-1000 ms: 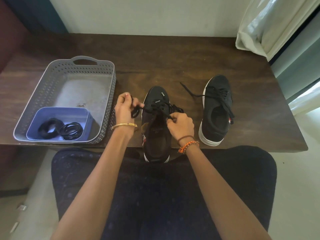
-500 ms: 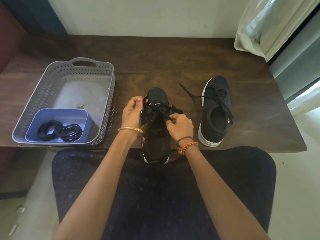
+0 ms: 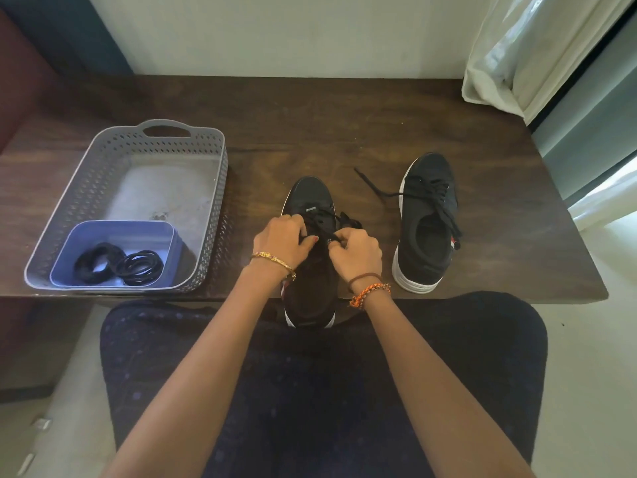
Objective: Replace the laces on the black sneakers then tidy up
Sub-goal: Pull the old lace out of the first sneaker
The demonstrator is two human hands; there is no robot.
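My left hand [image 3: 283, 239] and right hand [image 3: 356, 251] both pinch the lace [image 3: 325, 225] on the near shoe [image 3: 310, 270] at the table [image 3: 310, 125] edge; 1 more shoe [image 3: 425, 229] sits beside it

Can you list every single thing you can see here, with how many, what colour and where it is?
Dark brown wooden table: one, brown, across the middle of the view.
Grey perforated plastic basket: one, grey, on the table's left side.
Blue plastic tub: one, blue, inside the basket's near end.
Coiled black laces: two bundles, black, in the tub.
Black sneaker being laced: one, black with white sole, at the table's near edge, heel overhanging.
Second black sneaker: one, black with white sole, to the right, lace loose.
White curtain: one, white, top right.
Left hand: one, gold bangle, pinching the lace.
Right hand: one, orange and brown wristbands, pinching the lace.
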